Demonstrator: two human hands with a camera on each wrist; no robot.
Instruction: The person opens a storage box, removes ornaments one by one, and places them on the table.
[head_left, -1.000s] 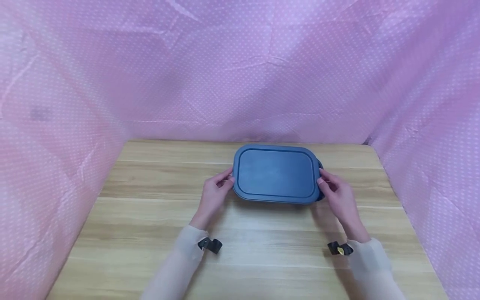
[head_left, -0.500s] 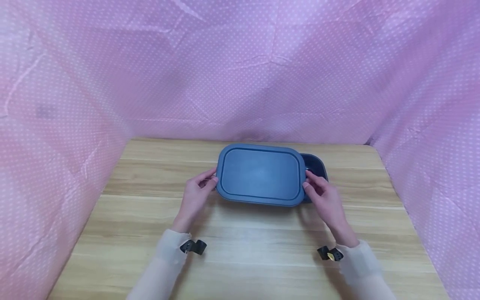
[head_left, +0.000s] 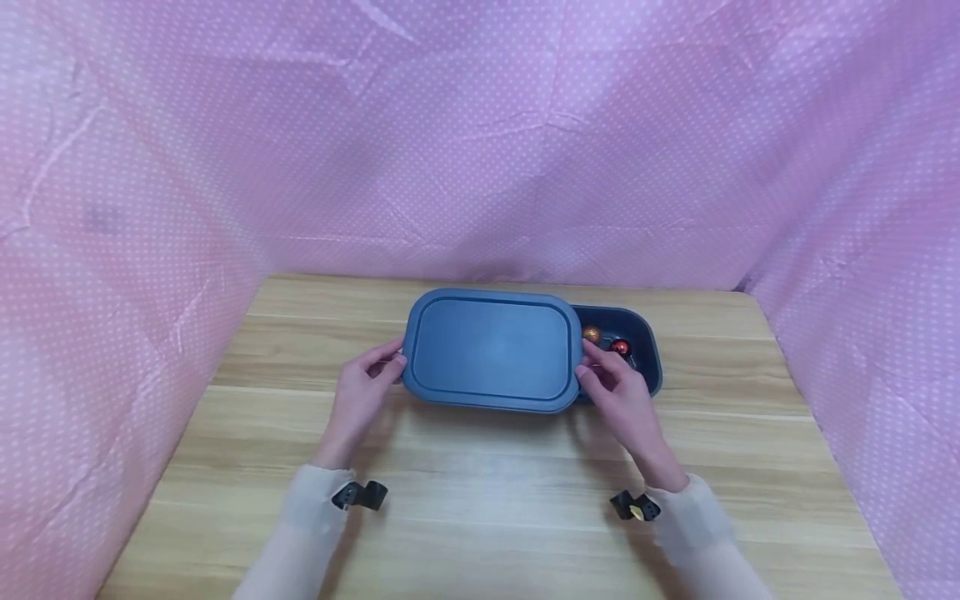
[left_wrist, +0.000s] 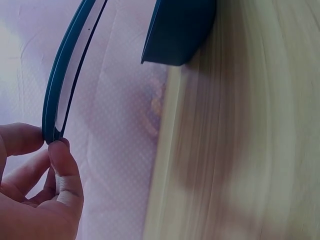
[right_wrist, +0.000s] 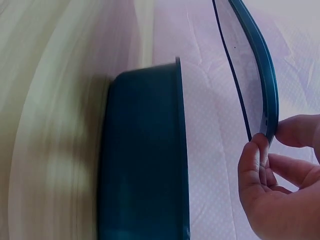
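A blue-grey rectangular lid (head_left: pixel 491 350) with rounded corners is held level between both hands. My left hand (head_left: pixel 362 396) pinches its left end between thumb and fingers. At the opposite end, my right hand (head_left: pixel 621 400) pinches the rim the same way. Below and to the right stands a dark blue box (head_left: pixel 648 342), its left part hidden under the lid in the head view. Inside it show an orange ball (head_left: pixel 592 334) and a shiny red ball (head_left: pixel 620 347). The right wrist view has the lid (right_wrist: pixel 270 85) raised apart from the box (right_wrist: pixel 145 155).
The box stands on a light wood-grain table (head_left: pixel 487 517), near its back edge. Pink dotted cloth (head_left: pixel 480 150) hangs behind the table and along both sides. A small black device (head_left: pixel 360 495) is strapped at each wrist.
Both hands have carried the lid to the left, off above the box. The box's right part and the two balls have come into view.
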